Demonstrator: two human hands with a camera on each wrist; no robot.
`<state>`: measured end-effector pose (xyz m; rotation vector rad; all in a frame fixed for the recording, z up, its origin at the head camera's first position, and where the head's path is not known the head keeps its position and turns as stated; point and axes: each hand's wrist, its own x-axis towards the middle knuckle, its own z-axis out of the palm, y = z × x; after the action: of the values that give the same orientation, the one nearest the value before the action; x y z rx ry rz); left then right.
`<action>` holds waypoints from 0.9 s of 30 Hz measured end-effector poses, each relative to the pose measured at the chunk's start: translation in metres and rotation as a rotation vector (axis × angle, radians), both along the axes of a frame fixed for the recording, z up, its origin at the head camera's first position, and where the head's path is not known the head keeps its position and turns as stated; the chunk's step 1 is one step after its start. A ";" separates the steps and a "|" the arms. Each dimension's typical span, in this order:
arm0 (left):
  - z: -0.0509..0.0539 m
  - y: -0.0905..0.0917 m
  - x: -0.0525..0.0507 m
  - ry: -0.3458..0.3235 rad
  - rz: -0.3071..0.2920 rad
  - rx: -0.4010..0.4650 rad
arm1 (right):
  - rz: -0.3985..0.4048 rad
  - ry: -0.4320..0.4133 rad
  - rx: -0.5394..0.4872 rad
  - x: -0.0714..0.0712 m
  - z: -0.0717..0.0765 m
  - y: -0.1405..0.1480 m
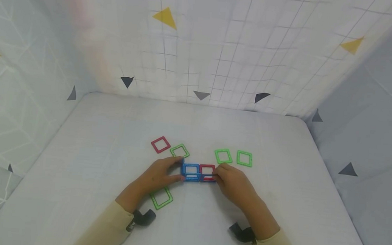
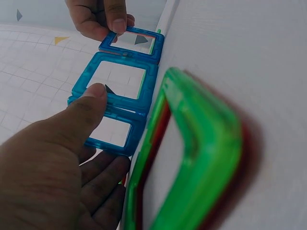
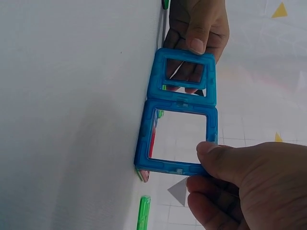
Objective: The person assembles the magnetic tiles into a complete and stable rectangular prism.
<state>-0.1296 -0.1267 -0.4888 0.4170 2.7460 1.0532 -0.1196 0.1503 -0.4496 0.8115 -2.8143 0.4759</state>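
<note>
Two ends of the row (image 1: 199,177) are held at once, just below the centre of the head view. Its long axis is laid straight across the picture, left to right, and it is flanked by both hands, so neither can be called nearer. At the left end, the upright side tile (image 1: 183,168) is gripped by the left hand (image 1: 159,175), thumb and fingers set at its opposite edges. At the right end, the right front tile (image 3: 168,167) is pinched near its top corner by the right hand (image 1: 234,184). Against it the left front tile (image 2: 149,84) is stood upright too, edges touching; behind the pair, the blue base tile (image 1: 192,165) and red base tile (image 1: 207,166) are seen lying side by side. Whether the row's right end is closed cannot be told; it is hidden by fingers. Now the loose pieces: a red tile (image 1: 165,149) is seen up and left of the row, a green tile (image 1: 176,147) just above the left hand, a second green tile (image 1: 223,150) just above the right hand, a third green tile (image 1: 244,164) farther right, and a fourth green tile (image 1: 165,204) is partly covered at lower left.
</note>
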 end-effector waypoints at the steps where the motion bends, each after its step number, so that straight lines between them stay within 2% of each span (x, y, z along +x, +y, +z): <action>1: 0.000 0.000 0.000 0.001 -0.002 0.002 | -0.003 -0.006 -0.003 0.000 0.000 0.000; 7: -0.001 -0.001 -0.001 0.009 -0.008 0.003 | -0.011 -0.034 -0.014 -0.001 -0.002 0.000; 20: -0.003 -0.004 -0.001 0.018 -0.041 0.007 | 0.058 -0.025 -0.036 0.004 -0.001 0.000; 23: -0.002 -0.004 -0.001 0.012 -0.047 0.009 | 0.075 -0.059 -0.036 0.006 0.001 0.000; 27: -0.001 -0.004 -0.001 0.013 -0.054 0.011 | 0.076 -0.145 -0.045 0.009 0.002 -0.002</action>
<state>-0.1301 -0.1303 -0.4899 0.4983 2.7254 1.0566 -0.1107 0.1480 -0.4472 0.9116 -2.9000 0.6322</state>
